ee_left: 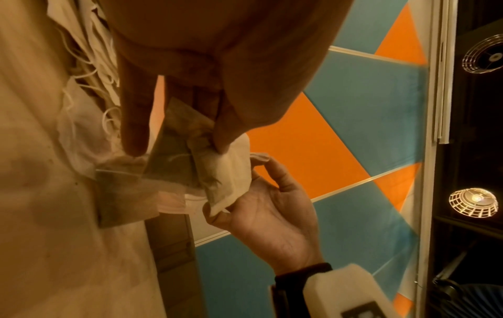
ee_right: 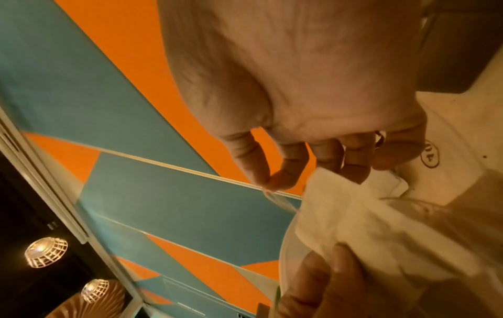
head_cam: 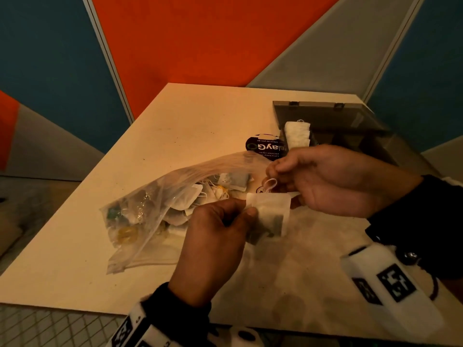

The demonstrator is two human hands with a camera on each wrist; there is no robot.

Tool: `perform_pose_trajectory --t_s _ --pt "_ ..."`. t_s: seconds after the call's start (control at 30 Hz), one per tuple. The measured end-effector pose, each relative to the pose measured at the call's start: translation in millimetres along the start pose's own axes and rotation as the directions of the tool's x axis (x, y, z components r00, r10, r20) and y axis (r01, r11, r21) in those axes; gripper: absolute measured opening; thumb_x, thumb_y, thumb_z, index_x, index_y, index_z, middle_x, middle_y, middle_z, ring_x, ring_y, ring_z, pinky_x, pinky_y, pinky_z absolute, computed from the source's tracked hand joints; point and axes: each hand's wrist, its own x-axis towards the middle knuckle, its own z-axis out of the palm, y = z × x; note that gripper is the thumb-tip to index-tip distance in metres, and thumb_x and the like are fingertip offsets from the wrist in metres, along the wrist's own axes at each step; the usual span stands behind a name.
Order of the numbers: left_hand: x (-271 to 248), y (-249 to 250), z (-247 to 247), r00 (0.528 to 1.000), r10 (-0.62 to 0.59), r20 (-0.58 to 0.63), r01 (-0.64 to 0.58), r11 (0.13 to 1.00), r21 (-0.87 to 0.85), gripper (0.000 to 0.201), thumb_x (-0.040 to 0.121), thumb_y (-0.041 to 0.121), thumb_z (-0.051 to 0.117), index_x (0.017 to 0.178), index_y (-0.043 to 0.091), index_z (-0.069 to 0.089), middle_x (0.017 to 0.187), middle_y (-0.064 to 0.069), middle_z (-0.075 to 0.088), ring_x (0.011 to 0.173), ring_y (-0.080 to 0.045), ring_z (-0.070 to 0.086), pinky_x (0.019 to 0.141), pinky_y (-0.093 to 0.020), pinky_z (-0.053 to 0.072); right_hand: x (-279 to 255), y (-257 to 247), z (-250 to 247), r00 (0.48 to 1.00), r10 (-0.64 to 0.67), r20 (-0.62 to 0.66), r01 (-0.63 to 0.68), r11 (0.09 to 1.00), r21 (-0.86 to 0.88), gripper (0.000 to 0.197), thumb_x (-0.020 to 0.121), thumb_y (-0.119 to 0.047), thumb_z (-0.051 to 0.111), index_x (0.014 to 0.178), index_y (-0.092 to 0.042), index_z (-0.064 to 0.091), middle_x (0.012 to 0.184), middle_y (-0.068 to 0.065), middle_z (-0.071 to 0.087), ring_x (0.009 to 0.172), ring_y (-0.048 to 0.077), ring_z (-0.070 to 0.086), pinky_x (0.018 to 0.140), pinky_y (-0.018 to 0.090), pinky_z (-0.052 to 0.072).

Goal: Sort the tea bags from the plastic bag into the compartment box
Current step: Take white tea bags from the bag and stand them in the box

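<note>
A clear plastic bag (head_cam: 150,214) with several tea bags lies on the table, its mouth facing right. Just outside the mouth, above the table, my left hand (head_cam: 246,207) pinches a white tea bag (head_cam: 271,214) by its left edge. My right hand (head_cam: 274,170) pinches the thin string end of the same tea bag (ee_right: 354,221) between thumb and forefinger, with its other fingers against the paper. The dark compartment box (head_cam: 350,136) stands open at the back right. A white tea bag (head_cam: 297,135) stands in its near-left compartment.
A black printed packet (head_cam: 265,146) lies between the plastic bag's mouth and the box. The beige table (head_cam: 175,121) shows bare wood at the back left and in front of my hands. Orange, blue and grey wall panels stand behind it.
</note>
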Motion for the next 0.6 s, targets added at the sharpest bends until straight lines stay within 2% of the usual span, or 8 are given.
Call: perform_pose_trajectory --t_s 0.07,0.13,0.2,0.27,0.33,0.4,0.5,0.6 --pt "-0.7 -0.8 0.5 1.000 -0.015 0.007 0.015 1.000 0.027 0.021 0.094 0.017 0.059 0.085 0.021 0.078 0.079 0.006 0.076 0.074 -0.008 0.071 0.070 -0.018 0.056 -2.2 -0.9 -2.6 1.000 0.000 0.027 -0.001 0.999 0.038 0.017 0.080 -0.027 0.048 0.075 -0.013 0.057 0.087 0.008 0.061 0.097 0.026 0.048 0.089 0.046 0.031" --pt "-0.5 -2.4 1.0 1.000 -0.030 0.007 0.030 0.999 0.041 0.020 0.094 0.019 0.059 0.086 0.019 0.078 0.080 0.002 0.077 0.077 -0.014 0.072 0.079 -0.031 0.058 -1.9 -0.1 -3.5 1.000 0.001 -0.001 -0.001 0.999 -0.044 0.022 0.080 -0.035 0.051 0.080 -0.014 0.057 0.088 0.008 0.064 0.096 0.025 0.051 0.086 0.044 0.032" --pt "-0.2 -2.3 1.9 0.999 -0.043 0.001 0.043 0.998 0.046 0.021 0.094 0.020 0.059 0.085 0.018 0.077 0.080 -0.001 0.076 0.079 -0.019 0.072 0.081 -0.038 0.058 -1.8 1.9 -1.2 0.991 -0.034 -0.131 -0.002 0.965 -0.264 0.039 0.073 -0.052 0.057 0.091 -0.017 0.062 0.092 0.003 0.068 0.094 0.022 0.054 0.081 0.040 0.036" --pt "0.1 -0.6 2.3 0.999 -0.040 -0.006 0.041 0.997 0.070 0.021 0.094 0.020 0.059 0.082 0.016 0.077 0.079 -0.003 0.075 0.078 -0.021 0.070 0.078 -0.037 0.056 -3.1 2.8 1.6 0.969 -0.092 -0.227 -0.030 0.876 -0.482 0.054 0.060 -0.062 0.063 0.101 -0.027 0.065 0.100 -0.007 0.068 0.096 0.015 0.058 0.080 0.032 0.040" --pt "0.8 0.5 2.2 0.999 -0.036 -0.005 0.036 0.996 0.079 0.021 0.093 0.018 0.060 0.081 0.017 0.077 0.077 -0.001 0.075 0.075 -0.016 0.070 0.071 -0.027 0.056 -6.2 2.6 4.6 0.985 -0.076 -0.155 -0.029 0.811 -0.585 0.054 0.056 -0.059 0.070 0.101 -0.031 0.069 0.101 -0.015 0.068 0.101 0.006 0.059 0.086 0.030 0.045" --pt "0.3 2.6 2.5 0.999 -0.045 0.007 0.045 0.996 0.081 0.021 0.093 0.018 0.060 0.081 0.019 0.077 0.077 0.004 0.075 0.073 -0.008 0.070 0.066 -0.018 0.055 -6.9 3.9 9.0 0.994 -0.048 -0.094 -0.024 0.764 -0.645 0.039 0.063 -0.054 0.074 0.094 -0.031 0.075 0.093 -0.019 0.071 0.093 -0.003 0.061 0.087 0.028 0.047" --pt "-0.3 3.0 3.5 0.998 -0.052 0.027 0.048 0.992 0.116 0.020 0.093 0.021 0.060 0.082 0.018 0.076 0.078 0.002 0.074 0.074 -0.011 0.069 0.069 -0.024 0.054 -1.2 6.2 9.3 0.982 -0.130 -0.137 0.010 0.760 -0.650 0.016 0.076 -0.037 0.077 0.085 -0.025 0.078 0.082 -0.016 0.073 0.080 -0.006 0.064 0.076 0.023 0.046" --pt "-0.3 2.9 4.5 0.998 -0.048 0.038 0.043 0.990 0.135 0.023 0.093 0.022 0.060 0.079 0.011 0.074 0.077 -0.009 0.072 0.076 -0.022 0.067 0.073 -0.034 0.052 1.4 5.5 6.8 0.980 -0.133 -0.151 0.030 0.838 -0.544 0.014 0.080 -0.025 0.075 0.090 -0.017 0.078 0.086 -0.010 0.075 0.082 -0.003 0.065 0.075 0.020 0.047"
